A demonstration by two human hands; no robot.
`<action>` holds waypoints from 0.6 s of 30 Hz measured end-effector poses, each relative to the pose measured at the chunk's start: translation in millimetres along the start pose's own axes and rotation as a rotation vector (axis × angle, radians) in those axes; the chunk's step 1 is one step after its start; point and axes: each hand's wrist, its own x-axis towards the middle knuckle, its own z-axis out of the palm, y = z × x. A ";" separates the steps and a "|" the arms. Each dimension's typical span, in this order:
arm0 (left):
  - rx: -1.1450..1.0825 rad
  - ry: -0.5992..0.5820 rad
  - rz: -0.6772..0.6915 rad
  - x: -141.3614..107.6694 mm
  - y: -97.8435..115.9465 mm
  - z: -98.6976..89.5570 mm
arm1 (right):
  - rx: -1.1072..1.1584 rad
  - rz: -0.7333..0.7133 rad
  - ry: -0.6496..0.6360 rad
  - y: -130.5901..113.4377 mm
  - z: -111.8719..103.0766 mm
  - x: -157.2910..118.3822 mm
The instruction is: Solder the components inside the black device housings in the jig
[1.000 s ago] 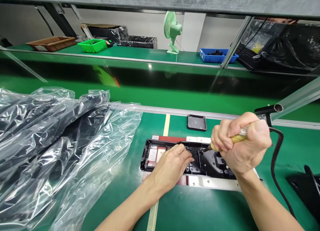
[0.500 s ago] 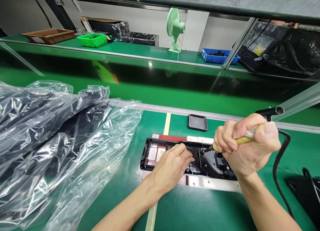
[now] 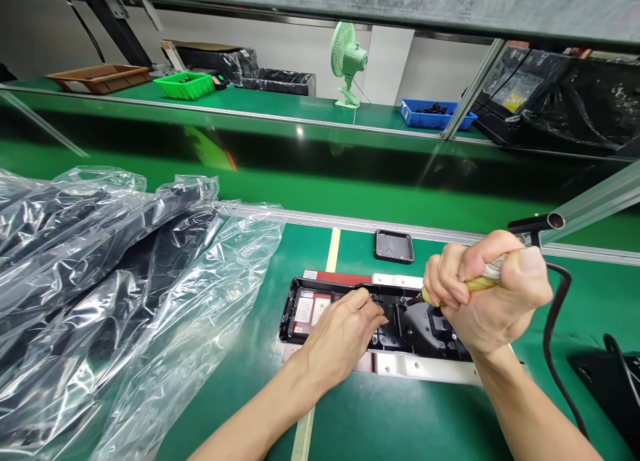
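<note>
A long black plastic housing (image 3: 390, 341) lies in a red and white fixture (image 3: 430, 370) on the green table. My right hand (image 3: 487, 291) is wrapped round a yellow-handled tool (image 3: 479, 284), probably a soldering iron, whose dark tip reaches down to the housing just right of my left hand. My left hand (image 3: 347, 328) rests over the housing's middle, fingers bent and close together; what its fingertips hold, if anything, is hidden. A small square black tray (image 3: 394, 246) with tiny bits inside sits behind the housing.
Plastic-wrapped dark parts (image 3: 150, 261) cover the left side. A black holder tube (image 3: 537, 222) and a dark cable (image 3: 550, 328) stand right of my right hand. Farther back are a green fan (image 3: 346, 58), a blue bin (image 3: 433, 116) and a green basket (image 3: 185, 86).
My right hand and its tool appear slightly farther left and lower, while the whole view has shifted a little. My left hand stays on the housing.
</note>
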 end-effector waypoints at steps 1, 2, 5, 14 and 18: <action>-0.003 -0.007 -0.006 0.0 0.2 -0.4 | 0.001 0.001 0.001 -0.1 -0.1 -0.1; -0.006 -0.013 -0.010 -0.1 0.3 -0.8 | 0.002 0.004 0.001 -0.1 -0.1 -0.1; -0.009 -0.019 -0.014 0.1 0.1 -1.3 | -0.002 0.016 0.003 0.1 0.2 -0.2; -0.013 -0.009 -0.018 -0.1 0.6 0.8 | 0.037 0.024 -0.008 -0.3 0.2 -0.6; -0.016 -0.016 -0.021 0.4 0.0 0.2 | 0.040 0.024 -0.016 0.7 0.4 -0.4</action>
